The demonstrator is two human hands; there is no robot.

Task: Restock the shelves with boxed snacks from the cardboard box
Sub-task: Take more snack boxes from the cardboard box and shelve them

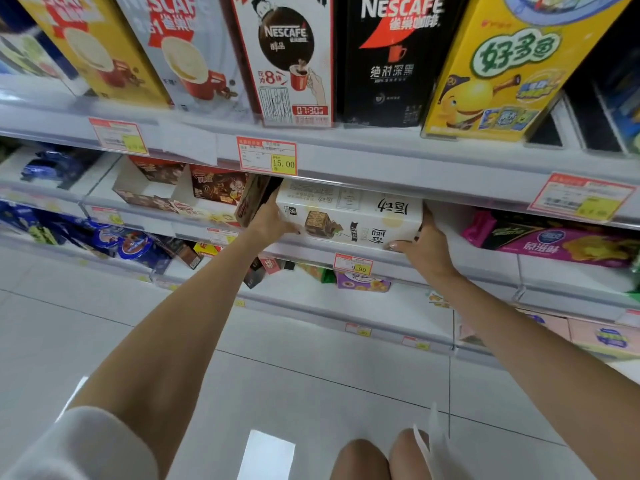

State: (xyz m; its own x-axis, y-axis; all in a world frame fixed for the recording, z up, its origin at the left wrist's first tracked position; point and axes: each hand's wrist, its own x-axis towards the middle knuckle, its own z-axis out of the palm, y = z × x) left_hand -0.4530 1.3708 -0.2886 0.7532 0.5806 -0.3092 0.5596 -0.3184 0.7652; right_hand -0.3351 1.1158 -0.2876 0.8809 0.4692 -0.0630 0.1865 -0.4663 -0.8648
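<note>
White snack box (349,216) on shelf (460,268), left hand (273,220), right hand (427,249), each grip clamped on one end

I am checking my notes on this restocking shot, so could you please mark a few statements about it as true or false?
1. The left hand and the right hand both hold the white box. True.
2. The price tag just above the white box reads 9.90. False: it reads 15.00.
3. A yellow box stands right of the black Nescafe box. True.
4. The white box stands beside the black Nescafe box. False: it is one level below it.
</note>
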